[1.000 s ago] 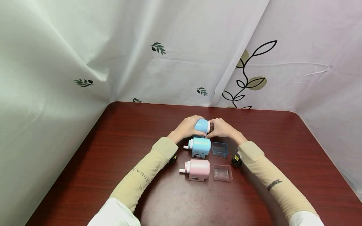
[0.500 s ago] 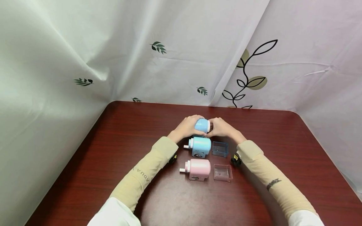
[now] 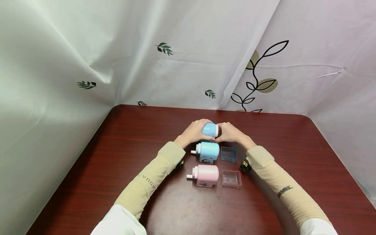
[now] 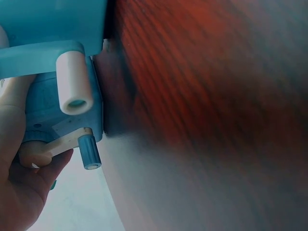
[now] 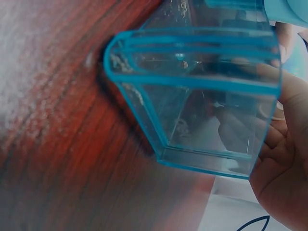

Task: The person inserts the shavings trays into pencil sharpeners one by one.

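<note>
At the far end of a row, a blue pencil sharpener with a white rim lies between my hands. My left hand grips it from the left; the left wrist view shows its white crank arm and blue knob beside my fingers. My right hand curls its thumb and fingers about the right end, though their exact contact is hidden. Just nearer sits a light blue pencil sharpener with a white crank knob. A clear blue drawer stands in front of my right hand in the right wrist view.
Nearest to me on the dark red table is a pink pencil sharpener, with a clear pink drawer to its right. A white patterned curtain hangs behind the table's far edge.
</note>
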A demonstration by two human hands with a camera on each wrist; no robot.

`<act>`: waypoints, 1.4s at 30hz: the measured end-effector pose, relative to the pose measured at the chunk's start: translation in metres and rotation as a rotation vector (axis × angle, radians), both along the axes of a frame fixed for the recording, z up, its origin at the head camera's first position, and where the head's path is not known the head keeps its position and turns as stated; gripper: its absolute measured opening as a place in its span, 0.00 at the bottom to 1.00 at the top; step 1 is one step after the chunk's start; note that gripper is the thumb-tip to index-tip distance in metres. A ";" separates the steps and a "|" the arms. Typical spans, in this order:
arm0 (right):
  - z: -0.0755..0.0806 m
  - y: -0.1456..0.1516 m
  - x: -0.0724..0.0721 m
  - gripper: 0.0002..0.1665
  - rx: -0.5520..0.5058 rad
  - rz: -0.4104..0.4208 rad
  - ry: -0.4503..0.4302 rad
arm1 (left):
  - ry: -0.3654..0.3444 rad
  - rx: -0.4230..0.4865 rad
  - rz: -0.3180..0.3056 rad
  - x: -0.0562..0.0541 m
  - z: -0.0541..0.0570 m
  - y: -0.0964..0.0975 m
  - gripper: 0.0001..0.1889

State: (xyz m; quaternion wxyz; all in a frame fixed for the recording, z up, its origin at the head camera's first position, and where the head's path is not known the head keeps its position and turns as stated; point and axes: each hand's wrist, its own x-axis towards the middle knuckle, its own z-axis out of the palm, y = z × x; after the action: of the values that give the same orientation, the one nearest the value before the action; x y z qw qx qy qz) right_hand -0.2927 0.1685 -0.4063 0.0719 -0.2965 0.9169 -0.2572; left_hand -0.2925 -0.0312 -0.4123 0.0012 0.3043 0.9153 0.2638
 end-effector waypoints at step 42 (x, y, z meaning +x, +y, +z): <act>0.005 0.010 0.015 0.33 -0.019 -0.063 0.056 | 0.030 0.023 0.032 0.014 0.009 0.000 0.36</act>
State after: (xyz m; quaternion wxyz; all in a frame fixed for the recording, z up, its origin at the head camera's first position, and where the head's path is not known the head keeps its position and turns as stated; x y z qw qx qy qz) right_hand -0.2774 0.1785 -0.4016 0.0352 -0.2755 0.9249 -0.2595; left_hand -0.2781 -0.0312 -0.4030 -0.0201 0.2933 0.9170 0.2697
